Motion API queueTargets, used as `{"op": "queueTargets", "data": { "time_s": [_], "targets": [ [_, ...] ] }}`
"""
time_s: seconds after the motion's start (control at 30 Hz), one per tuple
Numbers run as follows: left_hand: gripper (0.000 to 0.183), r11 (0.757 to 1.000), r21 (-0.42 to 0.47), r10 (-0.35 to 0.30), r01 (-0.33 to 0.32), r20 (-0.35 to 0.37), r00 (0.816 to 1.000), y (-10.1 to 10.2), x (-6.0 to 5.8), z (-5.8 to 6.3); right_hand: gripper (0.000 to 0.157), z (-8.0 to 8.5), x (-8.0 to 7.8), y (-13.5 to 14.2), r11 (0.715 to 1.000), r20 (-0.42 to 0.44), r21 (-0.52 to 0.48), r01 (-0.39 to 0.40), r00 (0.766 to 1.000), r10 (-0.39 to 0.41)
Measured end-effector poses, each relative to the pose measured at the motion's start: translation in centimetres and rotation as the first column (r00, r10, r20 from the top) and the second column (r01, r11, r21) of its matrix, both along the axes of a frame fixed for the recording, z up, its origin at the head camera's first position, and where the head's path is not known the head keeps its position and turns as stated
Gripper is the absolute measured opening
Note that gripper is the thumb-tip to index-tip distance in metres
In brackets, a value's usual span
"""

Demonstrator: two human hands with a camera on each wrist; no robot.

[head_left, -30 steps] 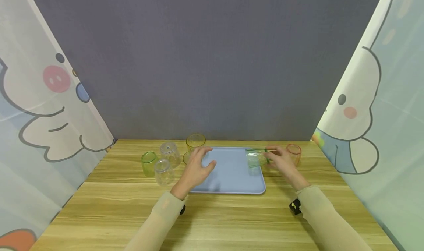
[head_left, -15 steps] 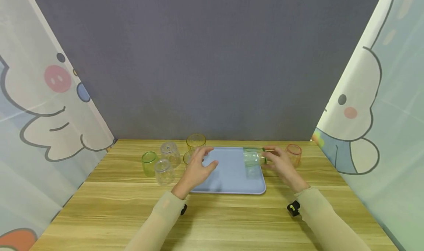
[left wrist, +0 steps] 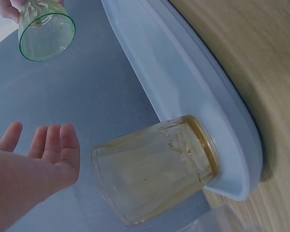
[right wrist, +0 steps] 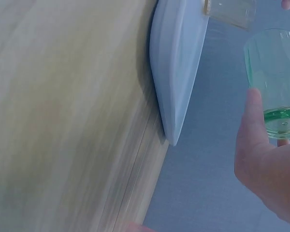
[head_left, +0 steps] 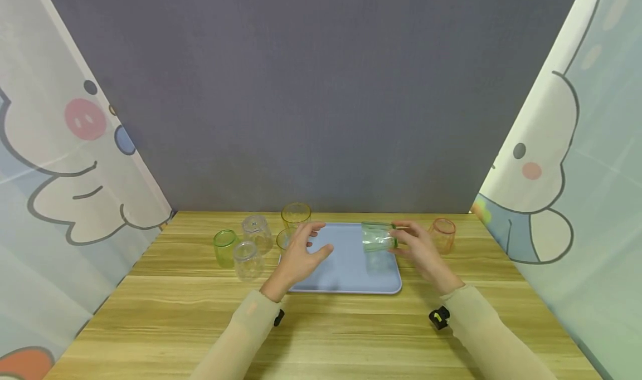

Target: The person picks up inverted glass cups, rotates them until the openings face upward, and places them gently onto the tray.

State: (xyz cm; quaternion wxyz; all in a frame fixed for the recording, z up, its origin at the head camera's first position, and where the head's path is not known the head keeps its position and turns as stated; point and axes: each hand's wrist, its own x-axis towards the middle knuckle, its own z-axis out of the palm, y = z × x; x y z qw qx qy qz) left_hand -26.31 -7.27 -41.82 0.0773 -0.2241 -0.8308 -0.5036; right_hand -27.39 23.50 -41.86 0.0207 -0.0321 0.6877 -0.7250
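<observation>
My right hand (head_left: 421, 253) holds a pale green drinking glass (head_left: 377, 238) near its thick base, over the right part of a light blue tray (head_left: 341, 271). The glass lies on its side in the air, its mouth toward the left; the right wrist view shows my thumb along its wall. Relaxed and holding nothing, my left hand (head_left: 301, 257) hovers above the tray's left part, its fingers spread from the thumb. Close to it, an amber glass (left wrist: 152, 169) stands upright on the tray's end, partly hidden by that hand in the head view.
Left of the tray stand a green glass (head_left: 225, 251) and two clear glasses (head_left: 257, 233). Another amber glass (head_left: 296, 215) is at the back, and an orange glass (head_left: 443, 236) stands to the right. A grey panel (head_left: 321, 101) rises behind the wooden table (head_left: 351, 335).
My right hand has carried the green glass a little to the left, further over the tray. My left hand has stayed almost where it was.
</observation>
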Motion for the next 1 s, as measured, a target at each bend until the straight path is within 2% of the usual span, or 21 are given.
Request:
{"op": "queueTargets", "data": {
  "time_s": [0.27, 0.57, 0.8, 1.0],
  "targets": [
    [0.054, 1.000, 0.027, 0.003, -0.004, 0.021, 1.000, 0.2, 0.0, -0.2, 0.049, -0.2, 0.2, -0.4, 1.000, -0.015, -0.013, -0.016, 1.000, 0.015],
    [0.062, 0.991, 0.134, -0.004, -0.003, 0.054, 0.999, 0.5, -0.2, -0.2, 0.050, -0.1, 0.3, -1.0, 0.999, -0.018, -0.046, -0.027, 0.999, 0.026],
    [0.061, 0.973, 0.231, -0.050, 0.025, 0.106, 0.993, 0.3, -0.2, -0.4, 0.046, -0.3, 0.4, -1.5, 0.998, -0.024, -0.067, -0.015, 1.000, 0.014],
    [0.060, 0.968, 0.248, -0.068, 0.037, 0.118, 0.991, 0.2, 0.0, -0.2, 0.047, -0.2, 0.6, -1.8, 0.997, -0.004, -0.071, -0.013, 1.000, 0.012]
  ]
}}
